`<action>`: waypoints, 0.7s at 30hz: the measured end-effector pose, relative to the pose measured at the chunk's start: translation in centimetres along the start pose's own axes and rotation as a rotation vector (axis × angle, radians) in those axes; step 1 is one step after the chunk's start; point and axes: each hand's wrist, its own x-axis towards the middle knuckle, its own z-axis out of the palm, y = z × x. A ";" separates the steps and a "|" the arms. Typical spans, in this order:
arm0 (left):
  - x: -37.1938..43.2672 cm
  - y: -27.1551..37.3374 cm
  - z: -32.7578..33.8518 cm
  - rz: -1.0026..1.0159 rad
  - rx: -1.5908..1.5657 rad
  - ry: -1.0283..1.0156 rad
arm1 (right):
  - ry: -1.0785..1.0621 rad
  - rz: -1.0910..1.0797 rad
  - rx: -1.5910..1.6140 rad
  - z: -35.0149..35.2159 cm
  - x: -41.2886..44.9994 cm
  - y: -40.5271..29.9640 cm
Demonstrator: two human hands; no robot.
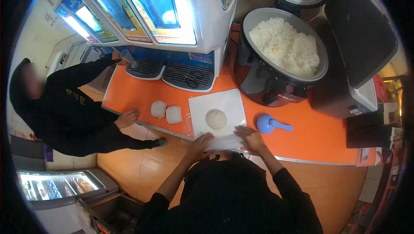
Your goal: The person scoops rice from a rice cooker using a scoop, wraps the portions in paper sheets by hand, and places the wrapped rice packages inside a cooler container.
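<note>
A sheet of white wrapping paper [202,104] lies on the orange counter in front of me. On it sits a round, flattened mound of white rice [216,119]. My left hand [201,144] holds the near left corner of the paper. At the near right side, my right hand [250,139] has hold of the same sheet. The near edge is lifted and slightly blurred between my hands. Left of the sheet rest two white wrapped packets [158,109], side by side. To the right, a blue plastic scoop [266,124] lies with its handle pointing right.
An open Miyako rice cooker [273,86] full of rice stands behind the scoop. A drink dispenser [207,13] is at the back, scissors [191,79] on its drip tray. At left, a person in black [71,111] holds a clear cup [128,57] at the dispenser.
</note>
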 end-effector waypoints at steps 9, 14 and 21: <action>3.6 -7.1 2.3 -0.561 -0.548 0.527 | 0.316 0.640 0.752 1.8 7.1 4.1; 4.4 -8.5 3.9 -0.666 -0.344 0.603 | 0.510 0.747 0.280 4.2 8.6 2.3; 0.6 -5.4 1.2 -0.610 -0.028 0.757 | 0.355 0.834 0.191 1.8 5.7 -1.0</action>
